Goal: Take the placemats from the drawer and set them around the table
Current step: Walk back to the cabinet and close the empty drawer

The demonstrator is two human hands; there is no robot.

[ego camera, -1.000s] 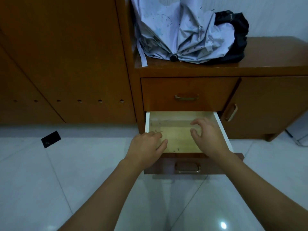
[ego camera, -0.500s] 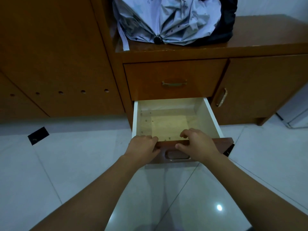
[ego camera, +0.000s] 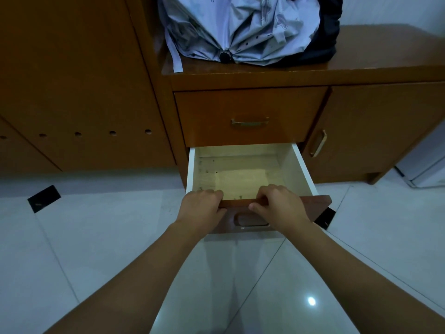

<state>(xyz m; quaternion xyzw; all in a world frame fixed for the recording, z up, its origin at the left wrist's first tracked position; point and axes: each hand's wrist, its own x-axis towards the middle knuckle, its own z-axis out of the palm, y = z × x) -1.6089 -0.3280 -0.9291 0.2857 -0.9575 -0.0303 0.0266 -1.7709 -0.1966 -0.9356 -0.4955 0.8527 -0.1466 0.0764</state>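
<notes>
The lower drawer (ego camera: 301,167) of a wooden cabinet is pulled out, showing white side walls and a pale wooden bottom with small dark specks. No placemat shows inside it. My left hand (ego camera: 201,208) grips the top edge of the drawer's brown front panel (ego camera: 320,201) at its left end. My right hand (ego camera: 280,208) grips the same edge nearer the middle, fingers curled over it, thumb on the front. The panel's metal handle (ego camera: 250,221) shows between my wrists.
A closed upper drawer (ego camera: 250,116) sits above. To the right is a cabinet door (ego camera: 375,131) with a handle. A folded grey umbrella (ego camera: 240,27) and a dark bag (ego camera: 330,32) lie on the cabinet top. Glossy white floor tiles (ego camera: 108,237) with a black patch (ego camera: 44,198) lie below.
My hands came out of the drawer and back to its front panel, where both now clasp the top edge. The view has tilted down and moved closer.
</notes>
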